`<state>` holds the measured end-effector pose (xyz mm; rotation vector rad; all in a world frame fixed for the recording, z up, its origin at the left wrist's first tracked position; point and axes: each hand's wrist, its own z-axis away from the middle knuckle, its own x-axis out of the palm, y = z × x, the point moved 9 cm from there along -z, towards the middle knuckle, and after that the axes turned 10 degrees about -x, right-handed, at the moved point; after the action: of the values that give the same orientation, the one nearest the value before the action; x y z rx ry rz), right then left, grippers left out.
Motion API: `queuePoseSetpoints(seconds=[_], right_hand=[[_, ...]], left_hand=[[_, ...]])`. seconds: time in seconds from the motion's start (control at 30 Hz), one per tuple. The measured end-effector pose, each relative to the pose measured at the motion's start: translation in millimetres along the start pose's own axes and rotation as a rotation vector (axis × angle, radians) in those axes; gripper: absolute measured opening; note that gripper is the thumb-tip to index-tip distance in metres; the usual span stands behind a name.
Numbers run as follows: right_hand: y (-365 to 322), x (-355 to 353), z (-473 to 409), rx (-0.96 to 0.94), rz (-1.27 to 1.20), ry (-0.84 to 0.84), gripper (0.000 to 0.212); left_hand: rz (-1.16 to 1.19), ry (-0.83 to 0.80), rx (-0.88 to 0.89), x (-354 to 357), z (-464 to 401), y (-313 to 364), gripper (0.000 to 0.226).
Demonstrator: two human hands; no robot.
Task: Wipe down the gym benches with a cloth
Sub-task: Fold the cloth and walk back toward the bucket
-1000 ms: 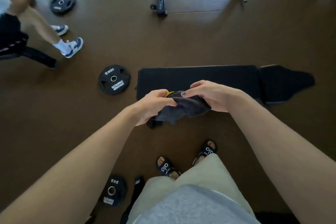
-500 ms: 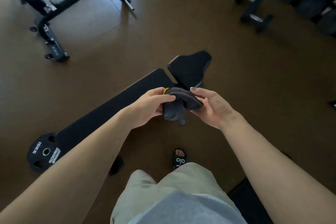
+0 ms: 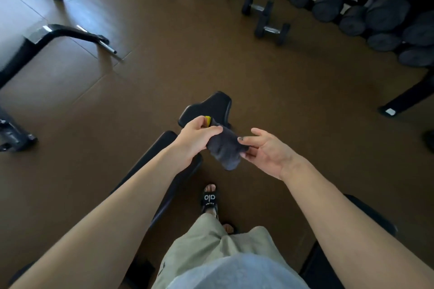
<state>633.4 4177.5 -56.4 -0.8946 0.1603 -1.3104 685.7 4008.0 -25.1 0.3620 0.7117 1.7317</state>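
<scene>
A dark grey cloth (image 3: 225, 148) with a yellow tag hangs bunched between my two hands, above the floor. My left hand (image 3: 197, 138) grips its upper end, fingers curled over the fabric. My right hand (image 3: 263, 150) pinches the cloth's right edge between thumb and fingertips, palm turned up. Below and behind them lies a black padded gym bench (image 3: 164, 166), running from lower left up to its separate seat pad (image 3: 211, 105), partly hidden by my left forearm.
A rack of black dumbbells (image 3: 375, 12) fills the top right, with loose dumbbells (image 3: 270, 28) on the brown floor before it. Another bench frame (image 3: 58, 35) stands at the upper left. A second black pad (image 3: 366, 213) lies under my right arm. My sandalled foot (image 3: 209, 199) stands beside the bench.
The view has swung right, bringing the dumbbell rack in and the weight plate out of sight. My hands have drawn apart, spreading the cloth; my right hand now holds only its edge.
</scene>
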Motion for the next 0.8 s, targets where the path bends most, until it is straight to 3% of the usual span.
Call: queuePoseSetpoints(seconds=[0.37,0.63,0.8], right_hand=[[-115,-37,-76,-0.149,0.476,0.154,0.077],[-226,-117,-144,-0.301,0.522,0.272,0.068],[-308,-154,-186,-0.343,0.566,0.213,0.065]], left_hand=[[-0.362,0.007,0.048,23,-81,109,0.038],[-0.242,0.012,-0.044,96,-163,197,0.028],[-0.158,0.034,-0.099,137,-206,259,0.033]])
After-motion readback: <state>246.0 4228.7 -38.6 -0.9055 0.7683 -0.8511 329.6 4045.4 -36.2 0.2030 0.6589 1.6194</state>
